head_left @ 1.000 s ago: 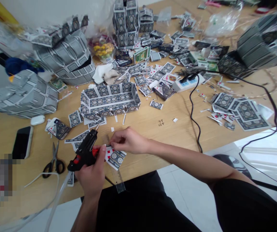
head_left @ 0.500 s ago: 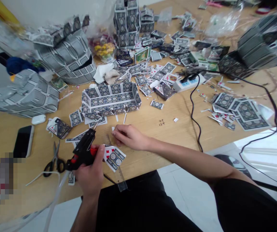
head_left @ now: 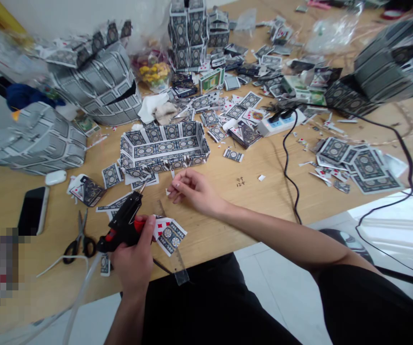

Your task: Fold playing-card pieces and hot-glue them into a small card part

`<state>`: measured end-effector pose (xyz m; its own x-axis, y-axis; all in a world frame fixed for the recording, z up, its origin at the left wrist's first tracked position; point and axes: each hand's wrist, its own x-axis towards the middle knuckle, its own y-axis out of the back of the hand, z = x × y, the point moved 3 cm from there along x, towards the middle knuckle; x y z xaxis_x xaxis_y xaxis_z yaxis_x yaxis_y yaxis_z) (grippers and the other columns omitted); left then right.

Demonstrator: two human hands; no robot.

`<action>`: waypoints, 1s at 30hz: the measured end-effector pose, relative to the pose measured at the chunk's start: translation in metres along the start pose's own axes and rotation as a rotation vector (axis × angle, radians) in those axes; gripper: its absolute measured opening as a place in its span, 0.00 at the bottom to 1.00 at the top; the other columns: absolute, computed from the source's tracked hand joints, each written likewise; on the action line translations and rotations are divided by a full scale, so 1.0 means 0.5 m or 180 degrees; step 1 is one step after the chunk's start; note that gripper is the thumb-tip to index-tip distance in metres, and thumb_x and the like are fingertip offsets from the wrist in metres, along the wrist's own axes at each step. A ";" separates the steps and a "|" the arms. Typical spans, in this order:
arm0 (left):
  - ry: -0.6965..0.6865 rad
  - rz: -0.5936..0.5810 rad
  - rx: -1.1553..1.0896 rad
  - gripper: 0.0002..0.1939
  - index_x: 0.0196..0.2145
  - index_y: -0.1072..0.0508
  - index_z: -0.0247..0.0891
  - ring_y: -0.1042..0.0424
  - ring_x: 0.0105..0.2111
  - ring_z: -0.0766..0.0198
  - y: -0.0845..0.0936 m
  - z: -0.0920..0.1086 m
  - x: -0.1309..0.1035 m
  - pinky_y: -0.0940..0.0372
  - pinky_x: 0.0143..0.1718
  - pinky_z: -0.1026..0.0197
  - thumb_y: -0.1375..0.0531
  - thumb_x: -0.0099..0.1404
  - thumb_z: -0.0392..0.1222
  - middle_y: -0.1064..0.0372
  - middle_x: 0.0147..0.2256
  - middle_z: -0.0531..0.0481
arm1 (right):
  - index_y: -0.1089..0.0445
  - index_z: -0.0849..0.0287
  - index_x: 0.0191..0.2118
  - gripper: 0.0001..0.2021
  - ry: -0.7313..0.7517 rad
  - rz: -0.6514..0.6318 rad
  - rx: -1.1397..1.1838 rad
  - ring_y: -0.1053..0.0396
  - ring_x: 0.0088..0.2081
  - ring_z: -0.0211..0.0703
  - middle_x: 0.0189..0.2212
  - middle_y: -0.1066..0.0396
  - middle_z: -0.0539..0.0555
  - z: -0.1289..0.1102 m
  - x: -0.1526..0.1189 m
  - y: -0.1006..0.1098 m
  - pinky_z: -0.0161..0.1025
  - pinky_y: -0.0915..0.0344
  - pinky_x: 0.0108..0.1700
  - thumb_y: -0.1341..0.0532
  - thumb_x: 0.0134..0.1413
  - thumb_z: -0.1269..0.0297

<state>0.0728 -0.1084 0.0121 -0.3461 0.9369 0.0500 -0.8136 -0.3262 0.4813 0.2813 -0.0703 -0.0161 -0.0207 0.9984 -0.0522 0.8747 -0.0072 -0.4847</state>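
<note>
Left hand (head_left: 134, 263) gripped the glue gun (head_left: 124, 221) and a card piece (head_left: 172, 236) over the counter (head_left: 228, 175); right hand (head_left: 194, 191) hung half-curled, grasp unclear, near the card-built tray (head_left: 170, 132). Clear wrapping (head_left: 163, 85) contained yellow flowers (head_left: 154, 73).

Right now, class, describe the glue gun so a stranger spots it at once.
By the near edge of the wooden table, find the left hand. It grips the black glue gun, nozzle pointing forward; red parts set it apart from the black-handled scissors on its left.

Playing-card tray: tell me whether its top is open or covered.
Open: no lid lies over the playing-card tray, and its patterned inner side shows from above.
</note>
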 end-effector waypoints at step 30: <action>0.0152 -0.0353 -0.0158 0.24 0.38 0.16 0.35 0.18 0.33 0.53 -0.001 -0.005 -0.004 0.22 0.40 0.54 0.26 0.56 0.61 0.18 0.31 0.47 | 0.25 0.62 0.37 0.19 -0.0342 -0.1107 -0.0541 0.26 0.32 0.37 0.31 0.22 0.51 0.002 -0.023 -0.032 0.37 0.30 0.37 0.23 0.55 0.52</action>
<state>0.0724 -0.1104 0.0096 -0.2734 0.9609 -0.0434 -0.8699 -0.2278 0.4375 0.2670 -0.0816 -0.0087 -0.3722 0.9281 -0.0059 0.8741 0.3484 -0.3386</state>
